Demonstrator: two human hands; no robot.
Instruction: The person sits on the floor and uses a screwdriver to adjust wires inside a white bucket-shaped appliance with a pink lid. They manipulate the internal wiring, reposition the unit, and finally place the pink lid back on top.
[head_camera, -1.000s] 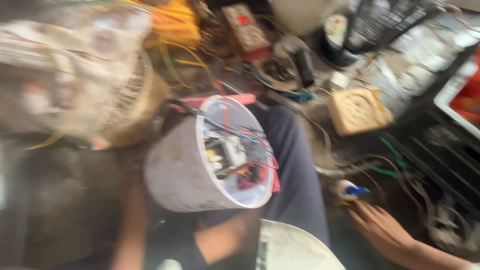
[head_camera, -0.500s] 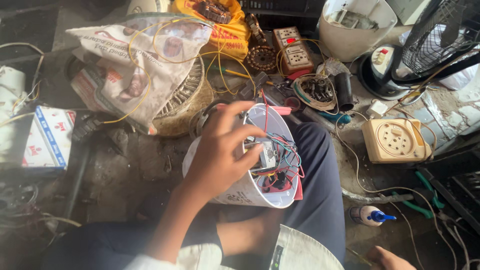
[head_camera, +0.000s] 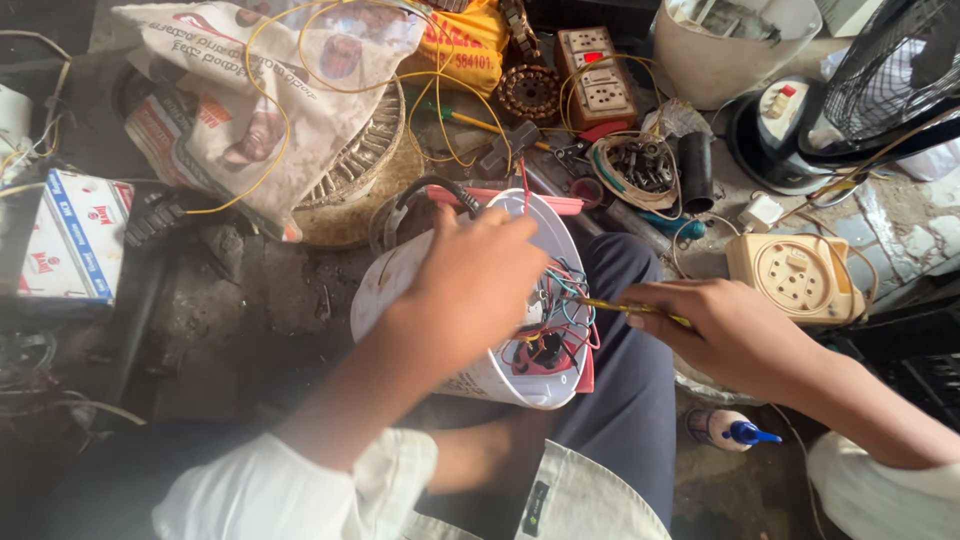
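In the head view we look down on a white cylindrical housing (head_camera: 470, 330) lying tilted across our lap, its open end turned to the right and showing a tangle of coloured wires (head_camera: 565, 300) around red parts inside. Our left hand (head_camera: 465, 290) lies spread over the upper rim of the housing with its fingers curled down into the opening; whether they pinch anything inside we cannot tell. Our right hand (head_camera: 735, 335) is closed around a thin yellow tool (head_camera: 630, 308), whose tip points into the wires at the mouth of the housing. Half a second ago the right hand was low at the frame's bottom edge, near the small white bottle with a blue cap (head_camera: 730, 430), and no tool was at the opening; now it has come up beside the housing, so we judge that work on the wiring is starting while the left hand keeps steadying the casing. Beyond our knee the floor holds a beige round socket box (head_camera: 795, 275), a switch board (head_camera: 595, 70) and loose yellow wire (head_camera: 300, 40).
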